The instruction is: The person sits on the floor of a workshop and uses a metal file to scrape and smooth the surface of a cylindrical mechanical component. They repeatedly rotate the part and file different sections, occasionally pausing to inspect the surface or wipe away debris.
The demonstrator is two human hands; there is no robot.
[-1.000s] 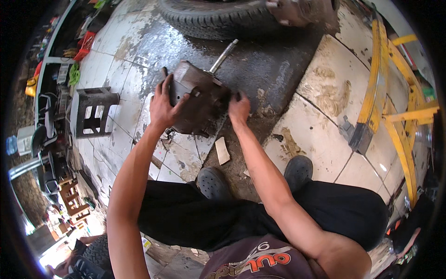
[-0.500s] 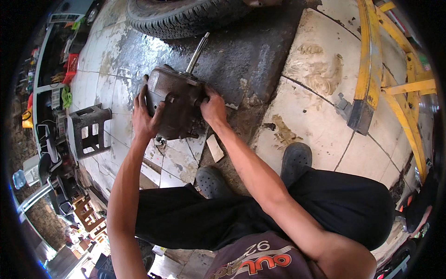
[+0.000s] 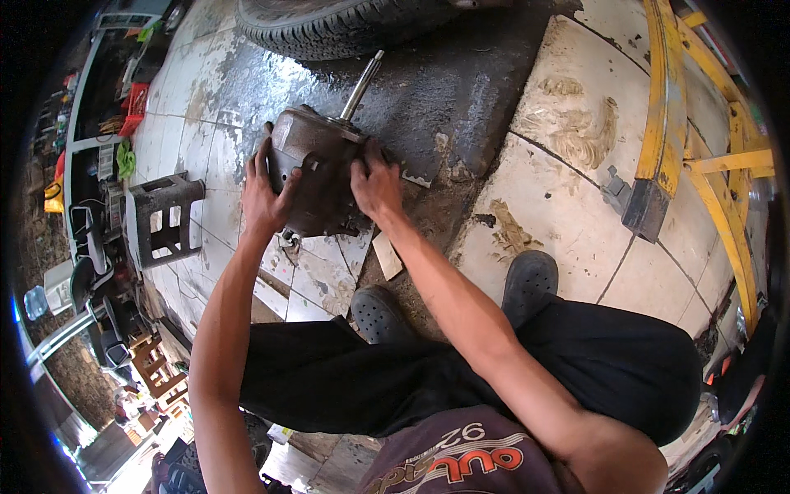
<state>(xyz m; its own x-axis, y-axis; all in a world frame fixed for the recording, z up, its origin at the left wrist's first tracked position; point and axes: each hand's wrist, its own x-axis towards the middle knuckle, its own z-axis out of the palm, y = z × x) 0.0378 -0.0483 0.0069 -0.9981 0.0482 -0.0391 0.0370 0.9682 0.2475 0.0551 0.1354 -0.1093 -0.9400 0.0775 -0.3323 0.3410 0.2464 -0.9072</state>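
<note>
A dark, grimy metal housing (image 3: 317, 185), like a gearbox, rests on the floor before me with a steel shaft (image 3: 359, 87) sticking out from its far end, angled up-right. My left hand (image 3: 265, 191) grips the housing's left side, thumb on the front face and fingers curved around the edge. My right hand (image 3: 375, 183) is on its right side with fingers bent against the metal; their tips are partly hidden. A pale broken tile piece (image 3: 387, 256) lies just below the housing.
A tire (image 3: 321, 33) lies beyond the shaft. A dark plastic stool (image 3: 163, 218) stands at left, near cluttered shelving. A yellow metal frame (image 3: 663, 111) stands at right. My feet in grey clogs (image 3: 528, 288) are on the cracked tiled floor (image 3: 601, 247).
The housing has shifted left and turned slightly, its shaft now steeper in the picture. My right hand has moved in onto the housing's upper right side. The view has shifted slightly.
</note>
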